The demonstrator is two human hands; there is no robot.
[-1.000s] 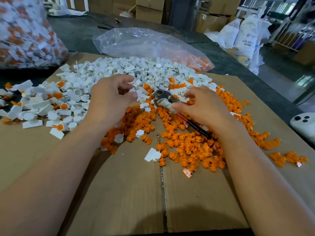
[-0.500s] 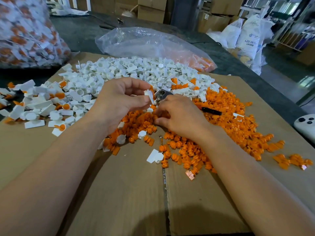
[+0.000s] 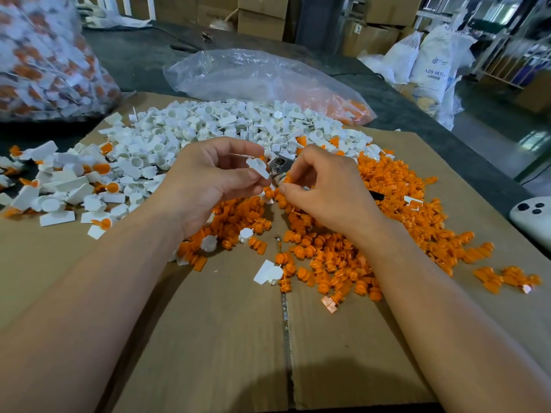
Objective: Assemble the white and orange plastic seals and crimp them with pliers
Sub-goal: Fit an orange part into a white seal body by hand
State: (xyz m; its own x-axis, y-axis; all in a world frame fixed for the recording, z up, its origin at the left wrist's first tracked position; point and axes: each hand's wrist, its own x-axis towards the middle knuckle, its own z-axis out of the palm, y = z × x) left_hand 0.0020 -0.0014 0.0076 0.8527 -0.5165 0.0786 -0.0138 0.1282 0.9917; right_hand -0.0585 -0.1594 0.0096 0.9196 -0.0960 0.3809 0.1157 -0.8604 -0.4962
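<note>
My left hand (image 3: 208, 180) pinches a white seal body (image 3: 258, 167) between thumb and fingers above the heaps. My right hand (image 3: 325, 189) is close beside it, its fingertips pinching a small orange insert (image 3: 286, 179). The two parts are a finger's width apart. The pliers (image 3: 279, 164) lie on the pile behind my hands, metal head showing between them, a black handle tip (image 3: 377, 195) poking out past my right hand. A heap of white seal bodies (image 3: 226, 126) lies at the back, a heap of orange inserts (image 3: 387, 210) to the right and front.
Everything lies on a flat cardboard sheet (image 3: 226, 338). Assembled white-and-orange seals (image 3: 68, 186) are spread at the left. A clear bag (image 3: 262, 79) lies behind, a full bag of seals (image 3: 44, 61) at far left. A white device (image 3: 533, 216) rests at the right edge.
My right hand has left the pliers on the pile, picked up an orange insert and risen toward my left hand. My left hand has lifted a white seal body.
</note>
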